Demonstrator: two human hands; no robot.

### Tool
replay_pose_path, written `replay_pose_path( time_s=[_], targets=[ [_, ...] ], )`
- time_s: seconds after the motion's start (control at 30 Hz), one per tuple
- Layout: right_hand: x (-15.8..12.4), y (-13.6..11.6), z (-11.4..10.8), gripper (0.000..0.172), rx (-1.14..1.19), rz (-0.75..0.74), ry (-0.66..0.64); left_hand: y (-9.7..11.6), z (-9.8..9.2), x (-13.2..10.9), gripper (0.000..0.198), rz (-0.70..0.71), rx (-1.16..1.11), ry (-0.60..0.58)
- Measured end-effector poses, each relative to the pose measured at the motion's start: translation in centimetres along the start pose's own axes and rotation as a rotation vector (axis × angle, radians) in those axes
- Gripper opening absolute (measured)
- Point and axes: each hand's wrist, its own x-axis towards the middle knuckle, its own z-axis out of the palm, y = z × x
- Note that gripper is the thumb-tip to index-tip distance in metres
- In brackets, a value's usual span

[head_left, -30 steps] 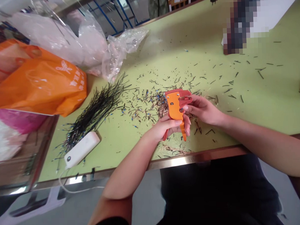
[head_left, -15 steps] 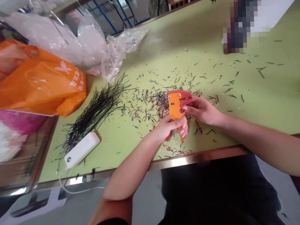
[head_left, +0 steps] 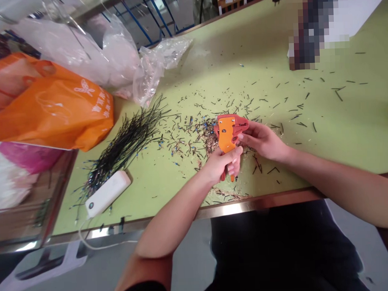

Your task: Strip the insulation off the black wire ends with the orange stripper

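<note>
My left hand (head_left: pixel 225 164) is wrapped round the handles of an orange and red wire stripper (head_left: pixel 227 138), held upright over the table with its handles squeezed close together. By the tool's red jaw on the right, my right hand (head_left: pixel 260 139) has thumb and fingers brought together. What they pinch, if anything, is too small to make out. Below and around the tool lies a heap of black wire scraps and copper strands (head_left: pixel 210 144). To the left rests a long bundle of black wires (head_left: pixel 126 137), some with blue ends.
A white power bank (head_left: pixel 109 193) with a white cable lies near the table's front edge. An orange bag (head_left: pixel 55 103) and clear plastic bags (head_left: pixel 121 54) stand at the left. Black offcuts (head_left: pixel 301 107) are scattered across the green table (head_left: pixel 349 136). A blurred patch covers the upper right.
My left hand has squeezed the wire stripper's handles closer together, and the tool's red parts have shifted against the orange body. My right hand stays by the jaw.
</note>
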Motion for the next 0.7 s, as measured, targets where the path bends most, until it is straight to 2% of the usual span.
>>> replay_pose_path(
  time_s=[0.2, 0.37, 0.57, 0.7],
  targets=[
    [0.5, 0.5, -1.2, 0.031, -0.125, -0.087, 0.115, 1.2, -1.0, -0.1, 0.043, 0.029, -0.108, -0.068],
    [0.7, 0.2, -1.9, 0.033, -0.273, -0.171, 0.138, 1.8, -2.6, -0.1, 0.030, 0.096, -0.018, 0.074],
    [0.6, -0.2, -2.4, 0.027, -0.302, -0.218, 0.124, 2.7, -3.3, -1.2, 0.040, 0.203, 0.321, 0.158],
    [0.5, -0.3, -2.5, 0.022, -0.305, -0.234, 0.130, 3.8, -2.9, -2.1, 0.028, 0.344, 0.767, 0.341]
  ],
)
